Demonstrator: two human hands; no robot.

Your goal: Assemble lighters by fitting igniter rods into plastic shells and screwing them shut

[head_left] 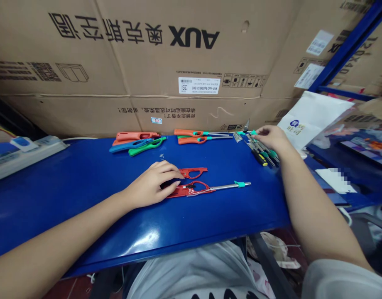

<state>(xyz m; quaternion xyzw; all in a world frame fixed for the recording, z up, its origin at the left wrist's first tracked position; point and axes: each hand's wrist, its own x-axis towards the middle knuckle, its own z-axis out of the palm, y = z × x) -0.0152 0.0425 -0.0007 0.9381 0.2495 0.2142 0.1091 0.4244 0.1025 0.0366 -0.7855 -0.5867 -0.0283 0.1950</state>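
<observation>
My left hand [156, 185] lies on the blue table with its fingers curled over one red lighter casing half [195, 171]. Just below, by my thumb, is an opened red gas lighter [203, 189]. Thin wires show inside it, and a metal tube with a teal piece points right. At the back right, my right hand [270, 137] pinches at a pile of metal lighter tubes [265, 150] with teal parts; what its fingertips hold is too small to make out. A black and yellow screwdriver [260, 158] lies among the tubes.
Orange, blue and green lighter casings [138, 143] lie at the back left. Two orange lighters [192, 137] with tubes are beside them. A power strip [29, 151] is at far left, a white paper bag [312, 118] at right. A large cardboard box [131, 74] stands behind.
</observation>
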